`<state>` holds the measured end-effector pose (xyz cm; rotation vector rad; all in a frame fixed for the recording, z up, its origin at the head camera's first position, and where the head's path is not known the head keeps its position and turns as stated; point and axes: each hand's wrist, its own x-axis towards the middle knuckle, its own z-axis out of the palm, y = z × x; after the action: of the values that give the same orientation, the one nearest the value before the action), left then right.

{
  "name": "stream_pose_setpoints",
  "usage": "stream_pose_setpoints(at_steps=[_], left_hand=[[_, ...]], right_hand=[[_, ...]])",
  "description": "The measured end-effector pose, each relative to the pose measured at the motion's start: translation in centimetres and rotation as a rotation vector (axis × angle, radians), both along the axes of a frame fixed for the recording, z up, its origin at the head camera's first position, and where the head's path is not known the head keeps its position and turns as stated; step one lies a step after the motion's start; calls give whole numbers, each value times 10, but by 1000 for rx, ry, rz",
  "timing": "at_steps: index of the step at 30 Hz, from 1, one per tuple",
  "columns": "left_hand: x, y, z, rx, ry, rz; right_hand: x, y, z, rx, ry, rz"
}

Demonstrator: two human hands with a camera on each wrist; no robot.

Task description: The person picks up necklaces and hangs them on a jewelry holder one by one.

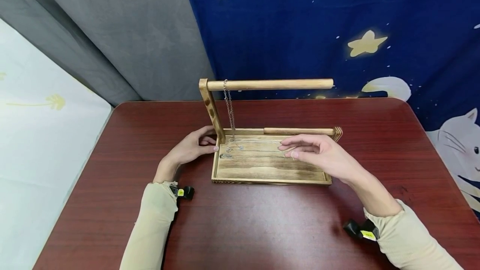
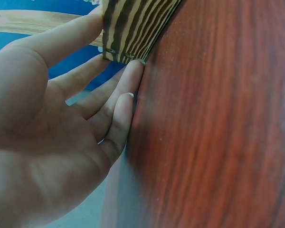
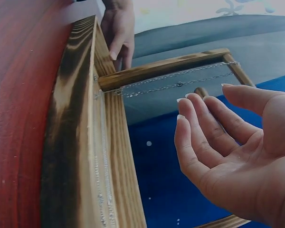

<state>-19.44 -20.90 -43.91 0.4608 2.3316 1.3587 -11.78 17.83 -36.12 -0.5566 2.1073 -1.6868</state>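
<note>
A wooden jewelry stand (image 1: pixel 270 174) has a shallow tray base, an upright post at its left and a top bar (image 1: pixel 270 84). One silver chain necklace (image 1: pixel 229 109) hangs from the bar near the post. Further thin necklaces (image 1: pixel 258 156) lie lengthwise in the tray, their pendants toward the left. My left hand (image 1: pixel 193 147) holds the tray's left end, its thumb against the side wall and fingertips at the corner (image 2: pixel 128 52). Over the tray's right half hovers my right hand (image 1: pixel 318 153), fingers loosely bent, nothing in them in the right wrist view.
The stand is on a dark red-brown wooden table (image 1: pixel 262 220). A second, shorter wooden rod (image 1: pixel 298 131) runs along the tray's back edge. Behind the table hang a grey curtain (image 1: pixel 123 32) and a blue curtain (image 1: pixel 300 24) with stars.
</note>
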Motion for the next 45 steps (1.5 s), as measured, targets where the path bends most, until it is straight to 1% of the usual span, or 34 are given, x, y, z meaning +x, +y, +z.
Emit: stream_pose_setpoints(at_steps=[9,15,22,31,40,45], left_hand=[[0,-1,0,3,12,-2],[0,-3,0,13,12,-8],[1,-3,0,14,21,-9],[2,-3,1,13,19,-9],[3,-3,0,23,12,-16],[1,-3,0,33,20,-17]], right_hand=[[-2,3,-16,40,26,-18],[-4,3,-23,32,32,-30],[-3,0,-31,88,35,-68],[-5,-3,-45,84,31,-78],[-8,-3,-56,101,60,-88],[-11,-4,-60,134,103,-96]])
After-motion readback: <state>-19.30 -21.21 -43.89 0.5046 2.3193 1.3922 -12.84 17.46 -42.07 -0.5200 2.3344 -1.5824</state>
